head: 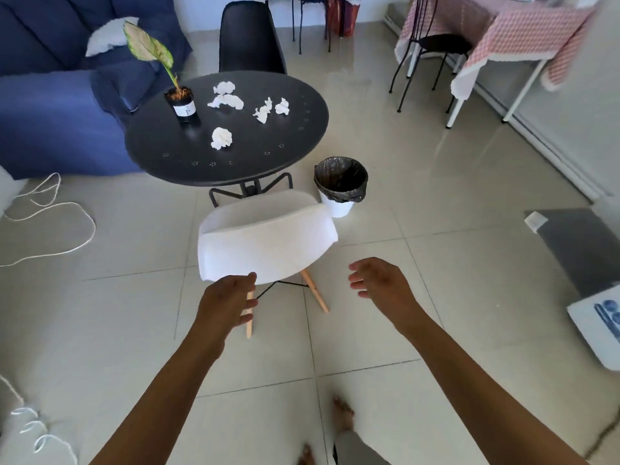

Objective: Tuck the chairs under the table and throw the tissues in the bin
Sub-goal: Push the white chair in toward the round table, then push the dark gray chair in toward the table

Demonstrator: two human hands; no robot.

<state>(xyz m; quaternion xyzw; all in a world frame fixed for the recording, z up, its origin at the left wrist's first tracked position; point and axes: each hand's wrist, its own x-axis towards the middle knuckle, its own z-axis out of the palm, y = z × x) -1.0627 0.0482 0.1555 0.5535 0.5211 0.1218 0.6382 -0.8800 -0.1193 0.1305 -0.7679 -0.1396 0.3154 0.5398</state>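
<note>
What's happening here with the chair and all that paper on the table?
A person is tidying up. Both hands are open and reaching toward the white chair: the left hand is at the lower edge of its backrest, the right hand is apart from it. The chair faces the round black table but is not tucked under yet. Crumpled tissues lie on the tabletop beside a potted plant, and the lined bin stands on the floor next to the table. A black chair stands at the far side.

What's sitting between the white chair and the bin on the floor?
Nothing: in the head view, only bare floor tile shows between the white chair and the bin. They stand close together, beside the round black table.
</note>
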